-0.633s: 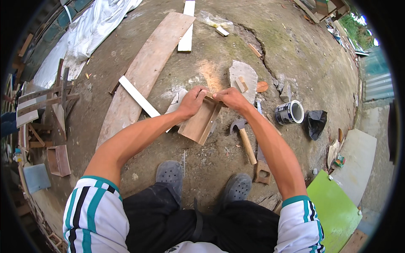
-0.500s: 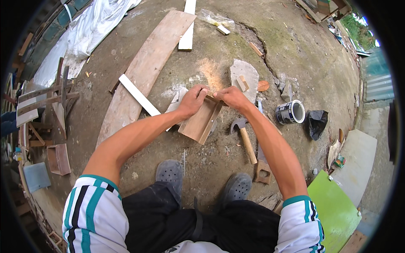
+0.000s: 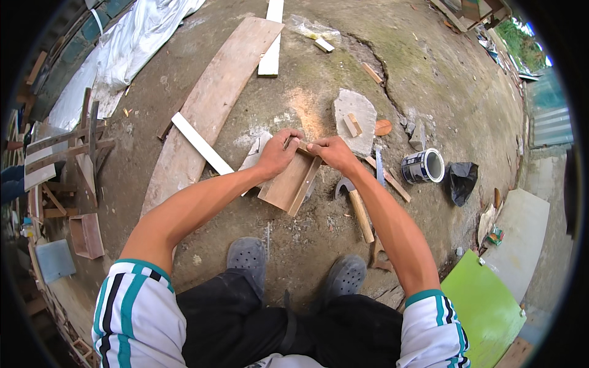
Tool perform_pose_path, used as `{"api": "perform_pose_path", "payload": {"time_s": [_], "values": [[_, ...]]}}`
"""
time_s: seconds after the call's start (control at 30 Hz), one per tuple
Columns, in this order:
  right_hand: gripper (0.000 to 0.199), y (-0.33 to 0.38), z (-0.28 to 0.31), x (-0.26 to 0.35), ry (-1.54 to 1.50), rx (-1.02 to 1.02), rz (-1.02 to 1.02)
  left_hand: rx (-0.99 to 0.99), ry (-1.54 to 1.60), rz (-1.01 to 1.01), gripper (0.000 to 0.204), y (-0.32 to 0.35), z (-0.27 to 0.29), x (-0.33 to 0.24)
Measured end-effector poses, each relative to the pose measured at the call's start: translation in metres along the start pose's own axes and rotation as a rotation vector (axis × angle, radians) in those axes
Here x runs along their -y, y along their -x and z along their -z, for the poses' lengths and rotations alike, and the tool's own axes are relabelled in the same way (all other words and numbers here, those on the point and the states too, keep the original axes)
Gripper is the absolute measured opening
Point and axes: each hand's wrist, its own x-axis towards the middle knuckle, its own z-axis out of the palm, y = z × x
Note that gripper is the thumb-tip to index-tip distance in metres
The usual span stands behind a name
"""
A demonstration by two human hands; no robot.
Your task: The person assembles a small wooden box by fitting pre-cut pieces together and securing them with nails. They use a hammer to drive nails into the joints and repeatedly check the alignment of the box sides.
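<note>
Wooden pieces are what I am working with: I am crouching over a small open box (image 3: 288, 184) of brown boards that is resting on the bare concrete ground (image 3: 429, 73) just ahead of my grey clogs (image 3: 248, 257). My left hand (image 3: 277, 153) is curling its fingers over the box's far left corner, and my right hand (image 3: 328, 150) is pinching the far edge next to it, thumb and fingertips closed on the thin board; whether a nail is sitting between those fingertips is too small for me to tell. I am judging this to be the fitting step, with the top edge being lined up and held square. The next move is probably calling for a steady left grip while the right hand is letting go and reaching for a tool.

That tool is lying close: a hammer (image 3: 356, 205) with a wooden handle is resting just beside the box on the right, head toward my wrist. Further right a tin can (image 3: 423, 165) and a black bag (image 3: 461, 181) are standing near each other. A flat stone (image 3: 354, 113) with wood offcuts on it is sitting just beyond my hands. A long plank (image 3: 215, 104) and a white strip (image 3: 201, 143) are lying to the left, clear of the work. A green board (image 3: 485, 306) is lying by my right elbow. Nothing is blocking the reach to the hammer.
</note>
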Motion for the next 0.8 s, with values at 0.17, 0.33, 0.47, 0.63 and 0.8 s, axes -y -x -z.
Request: {"api": "perform_pose_path", "payload": {"time_s": [0.17,0.33,0.47,0.63,0.8], "values": [[0.037,0.011,-0.004,0.001,0.286,-0.092,0.282,0.042,-0.121,-0.031,0.035,0.002,0.000,-0.010],[0.033,0.024,-0.009,0.019,0.476,-0.094,0.205,0.299,-0.430,-0.132,0.036,-0.022,0.031,-0.010],[0.030,0.029,-0.016,0.027,0.482,-0.146,0.128,0.388,-0.766,-0.220,0.029,-0.039,0.034,-0.028],[0.028,0.026,-0.019,0.024,0.470,-0.166,0.102,0.414,-0.873,-0.269,0.029,-0.050,0.029,-0.028],[0.028,0.022,-0.021,0.019,0.523,-0.200,0.111,0.394,-0.861,-0.293,0.028,-0.047,0.027,-0.030]]}}
